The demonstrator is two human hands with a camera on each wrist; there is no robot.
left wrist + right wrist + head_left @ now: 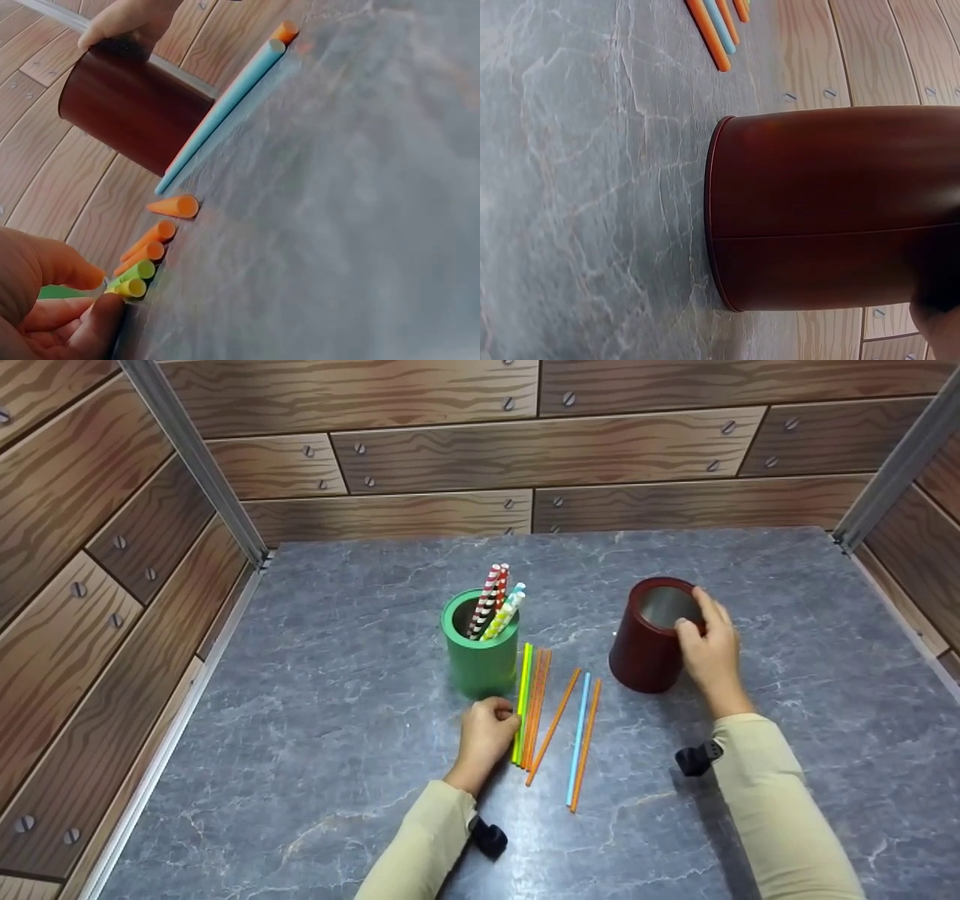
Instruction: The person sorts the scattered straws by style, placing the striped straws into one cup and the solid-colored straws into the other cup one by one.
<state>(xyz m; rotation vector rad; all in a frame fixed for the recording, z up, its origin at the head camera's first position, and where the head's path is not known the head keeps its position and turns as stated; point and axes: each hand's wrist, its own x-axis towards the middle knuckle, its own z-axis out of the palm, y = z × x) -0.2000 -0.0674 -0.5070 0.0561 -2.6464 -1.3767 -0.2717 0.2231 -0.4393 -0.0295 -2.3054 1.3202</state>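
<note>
My left hand (pixel 486 735) is at the left side of a row of thin coloured sticks, its fingertips pinching a yellow stick (pixel 133 289) that lies beside a green stick (pixel 142 270). Several orange sticks (pixel 553 727) and one light blue stick (pixel 578 739) lie to the right on the table. With my right hand (pixel 712 656) I grip a dark red cup (pixel 646 652) by its rim, thumb at the opening and fingers over the far right side. The cup stands upright, and the visible part of its inside holds nothing. In the right wrist view its wall (pixel 817 210) hides most of that hand.
A green cup (pixel 481 664) stands just beyond my left hand, holding several patterned paper straws (pixel 499 600). Grey marbled tabletop (pixel 337 660) lies under everything. Wood-patterned panels (pixel 480 450) enclose the back and both sides.
</note>
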